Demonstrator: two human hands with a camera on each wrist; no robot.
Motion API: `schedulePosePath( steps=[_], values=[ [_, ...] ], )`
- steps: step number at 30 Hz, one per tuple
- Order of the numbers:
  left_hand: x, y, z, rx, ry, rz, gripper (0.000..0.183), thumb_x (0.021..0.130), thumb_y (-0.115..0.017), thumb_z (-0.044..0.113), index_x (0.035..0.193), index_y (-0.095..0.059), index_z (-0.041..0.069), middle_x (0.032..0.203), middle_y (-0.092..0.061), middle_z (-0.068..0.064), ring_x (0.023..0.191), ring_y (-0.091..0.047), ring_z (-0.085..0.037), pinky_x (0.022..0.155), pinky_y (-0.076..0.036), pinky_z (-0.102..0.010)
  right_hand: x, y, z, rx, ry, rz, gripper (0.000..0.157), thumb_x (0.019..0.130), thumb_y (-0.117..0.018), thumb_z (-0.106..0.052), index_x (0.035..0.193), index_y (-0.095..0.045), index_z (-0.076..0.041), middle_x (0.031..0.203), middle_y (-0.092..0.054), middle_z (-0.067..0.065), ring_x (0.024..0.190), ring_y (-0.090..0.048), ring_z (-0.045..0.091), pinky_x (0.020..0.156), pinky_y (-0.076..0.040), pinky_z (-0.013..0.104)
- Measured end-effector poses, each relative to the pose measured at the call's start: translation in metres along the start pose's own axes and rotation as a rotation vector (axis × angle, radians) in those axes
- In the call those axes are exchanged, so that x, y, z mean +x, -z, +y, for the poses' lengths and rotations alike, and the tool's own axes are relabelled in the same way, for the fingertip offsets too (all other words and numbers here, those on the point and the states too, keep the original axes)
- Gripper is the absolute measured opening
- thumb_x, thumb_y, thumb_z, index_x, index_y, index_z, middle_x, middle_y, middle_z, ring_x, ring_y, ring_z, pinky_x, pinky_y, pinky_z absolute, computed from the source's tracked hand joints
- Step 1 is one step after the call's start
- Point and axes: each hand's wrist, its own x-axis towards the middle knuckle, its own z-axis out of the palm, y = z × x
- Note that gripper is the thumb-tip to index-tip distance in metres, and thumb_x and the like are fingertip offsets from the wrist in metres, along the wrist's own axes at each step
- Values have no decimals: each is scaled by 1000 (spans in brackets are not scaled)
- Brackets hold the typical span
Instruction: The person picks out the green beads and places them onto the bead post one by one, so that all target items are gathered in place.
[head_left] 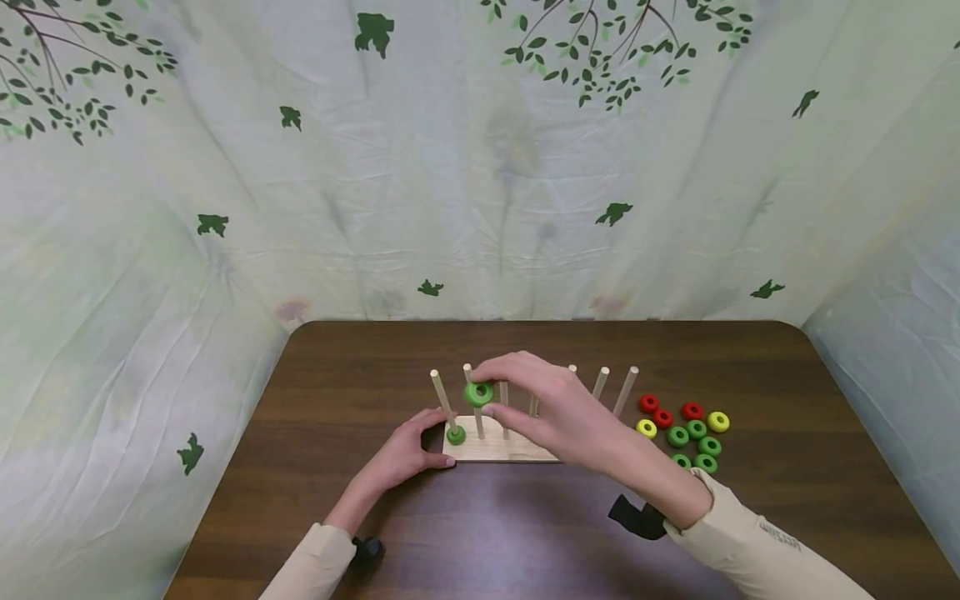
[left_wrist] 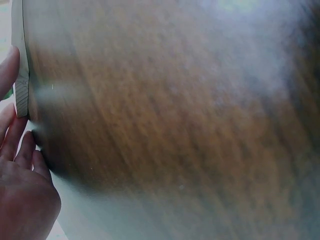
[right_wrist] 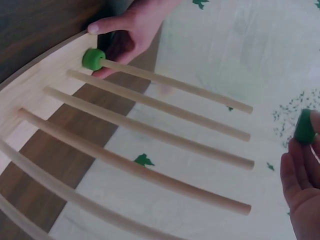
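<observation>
A pale wooden peg stand [head_left: 495, 452] with a row of upright pegs lies on the table. My left hand [head_left: 401, 450] holds its left end, thumb at the front edge and fingers behind, as the left wrist view also shows at the board's end [left_wrist: 21, 95]. One green ring [right_wrist: 93, 59] sits at the foot of the leftmost peg. Between thumb and fingertips, my right hand [head_left: 558, 404] pinches another green ring [head_left: 470, 400], raised close to the top of the second peg. In the right wrist view this held ring [right_wrist: 303, 129] appears beyond the peg tips.
Loose rings lie on the table right of the stand: several green rings [head_left: 696, 430], red rings [head_left: 648, 403] and two yellow rings [head_left: 718, 422]. My right forearm passes over the table in front of them. A leaf-patterned cloth [head_left: 480, 208] hangs behind the brown table [head_left: 360, 367].
</observation>
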Motion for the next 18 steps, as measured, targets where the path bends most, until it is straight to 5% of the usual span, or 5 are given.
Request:
schedulePosePath(
  steps=[18],
  values=[
    [-1,1,2,4,-16,-1,67,72,-89,16,132,-62,13,138,-55,-8,136,-41,-30,108,-33,-51,38,-13,4,-79,-109,-51,37,90,-71,-6,126,-63,-11,119,-64,-6,103,-58,4,88,-47,23]
  ],
)
